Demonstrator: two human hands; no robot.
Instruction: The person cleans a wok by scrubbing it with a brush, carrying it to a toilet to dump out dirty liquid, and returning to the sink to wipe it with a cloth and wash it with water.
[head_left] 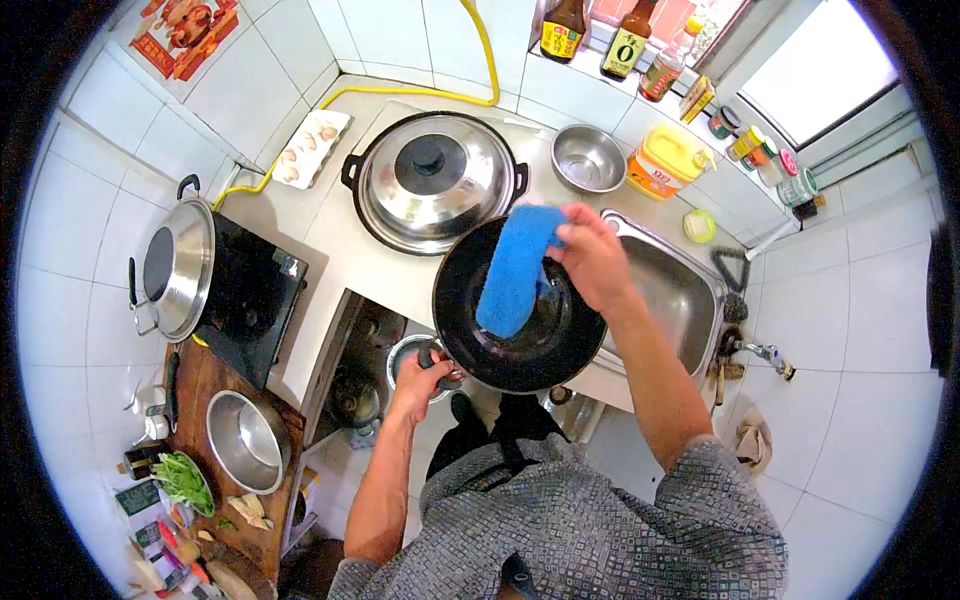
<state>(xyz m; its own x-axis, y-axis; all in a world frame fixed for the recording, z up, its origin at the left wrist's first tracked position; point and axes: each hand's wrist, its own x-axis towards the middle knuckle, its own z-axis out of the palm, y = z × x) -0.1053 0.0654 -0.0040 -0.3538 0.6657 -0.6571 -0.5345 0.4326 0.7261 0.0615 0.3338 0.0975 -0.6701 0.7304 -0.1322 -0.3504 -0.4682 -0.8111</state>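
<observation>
My left hand (422, 380) is closed around the black handle of a dark wok (575, 345), which is held in front of my body by the counter edge. The wok's inside faces up and looks shiny. From my right hand (595, 250), fingers pinched on one end, a blue cloth (515, 285) hangs over the wok's inside. Whether the cloth's lower end touches the wok is unclear. Just beyond the wok stands a large pan with a domed steel lid (425, 180). To the right of the wok lies a steel sink (665, 300).
A steel bowl (588, 160) and a yellow tub (665, 165) stand at the back. Bottles (625, 45) line the windowsill. On the left are a lidded pot (185, 270), a black cooktop (250, 290), an egg tray (310, 150), and a steel basin (247, 440) beside green vegetables (183, 482).
</observation>
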